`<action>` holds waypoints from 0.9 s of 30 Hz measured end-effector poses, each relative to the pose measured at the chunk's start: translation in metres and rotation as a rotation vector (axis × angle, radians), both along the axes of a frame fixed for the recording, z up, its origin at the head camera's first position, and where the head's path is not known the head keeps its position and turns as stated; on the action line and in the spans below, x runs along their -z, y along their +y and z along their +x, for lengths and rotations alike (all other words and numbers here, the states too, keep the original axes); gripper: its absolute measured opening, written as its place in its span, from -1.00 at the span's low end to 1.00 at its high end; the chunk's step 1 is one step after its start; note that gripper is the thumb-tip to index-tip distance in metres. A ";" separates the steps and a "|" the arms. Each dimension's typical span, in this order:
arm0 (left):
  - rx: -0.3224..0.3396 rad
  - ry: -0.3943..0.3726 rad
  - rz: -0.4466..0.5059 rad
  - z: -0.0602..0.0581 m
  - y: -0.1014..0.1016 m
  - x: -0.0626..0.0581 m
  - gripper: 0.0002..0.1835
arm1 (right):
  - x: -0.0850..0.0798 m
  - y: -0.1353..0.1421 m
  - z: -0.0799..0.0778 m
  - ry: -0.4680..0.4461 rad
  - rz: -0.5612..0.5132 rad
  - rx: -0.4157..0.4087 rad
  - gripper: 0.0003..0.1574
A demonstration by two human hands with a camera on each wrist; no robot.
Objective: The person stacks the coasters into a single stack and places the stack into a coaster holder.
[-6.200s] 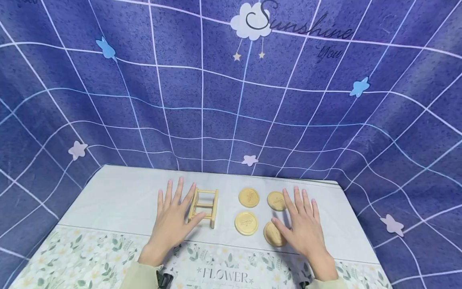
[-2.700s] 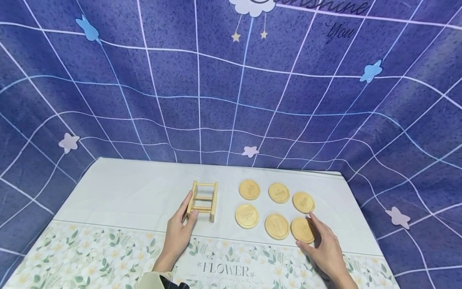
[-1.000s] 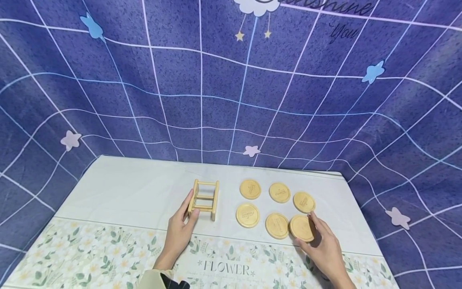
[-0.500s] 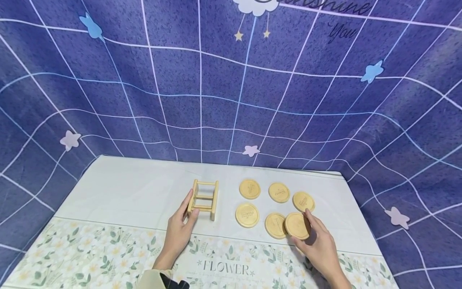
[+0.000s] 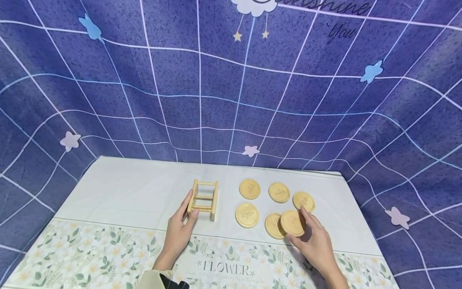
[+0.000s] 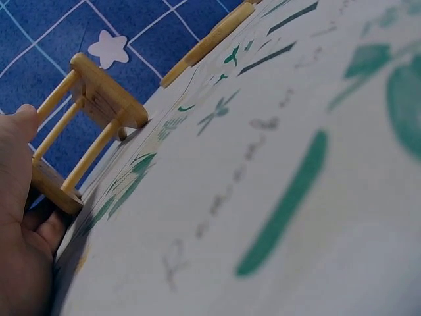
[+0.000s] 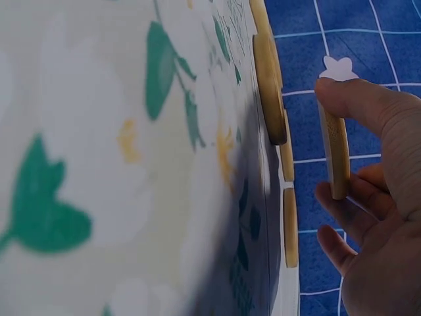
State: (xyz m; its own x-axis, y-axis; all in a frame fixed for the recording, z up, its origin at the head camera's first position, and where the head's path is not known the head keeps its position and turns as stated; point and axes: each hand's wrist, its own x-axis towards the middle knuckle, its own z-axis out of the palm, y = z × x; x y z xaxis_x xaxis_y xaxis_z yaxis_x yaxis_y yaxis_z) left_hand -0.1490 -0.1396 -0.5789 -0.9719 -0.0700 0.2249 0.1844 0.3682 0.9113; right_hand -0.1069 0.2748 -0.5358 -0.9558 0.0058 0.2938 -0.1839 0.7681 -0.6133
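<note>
My left hand (image 5: 177, 235) grips the near left side of a small wooden coaster rack (image 5: 214, 202) with crossbars, which stands on the table. The left wrist view shows the thumb at one end of the rack (image 6: 108, 99) and fingers beneath its other side. Pinched by its edge between thumb and fingers of my right hand (image 5: 317, 245) is a round wooden coaster (image 5: 292, 222). This coaster (image 7: 335, 148) is off the table in the right wrist view. From the head view it partly covers another coaster (image 5: 273, 225) lying flat.
Several more round coasters lie between the rack and my right hand, among them a near left one (image 5: 247, 215), a back left one (image 5: 250, 189) and a far right one (image 5: 303, 201). A flowered cloth (image 5: 90, 253) covers the table front. Behind hangs a blue curtain (image 5: 223, 88).
My right hand has picked up the near right coaster from the table and moved it left, over its neighbour. My left hand, earlier spread beside the rack, now grips it; the rack stays put.
</note>
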 end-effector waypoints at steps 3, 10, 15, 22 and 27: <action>0.003 0.005 0.003 0.001 0.000 0.000 -0.28 | 0.000 -0.002 -0.002 -0.013 -0.006 -0.007 0.31; 0.007 -0.007 -0.005 0.002 0.001 -0.002 -0.28 | -0.001 -0.005 -0.005 -0.044 -0.019 -0.029 0.32; 0.009 -0.004 0.004 0.002 0.001 -0.002 -0.28 | -0.002 -0.008 -0.006 -0.054 -0.027 -0.039 0.32; 0.007 -0.003 -0.002 0.002 0.000 -0.002 -0.28 | -0.002 -0.010 -0.006 -0.063 -0.021 -0.038 0.35; 0.005 -0.006 -0.005 0.002 0.000 -0.002 -0.28 | -0.001 -0.011 -0.007 -0.050 -0.016 -0.041 0.35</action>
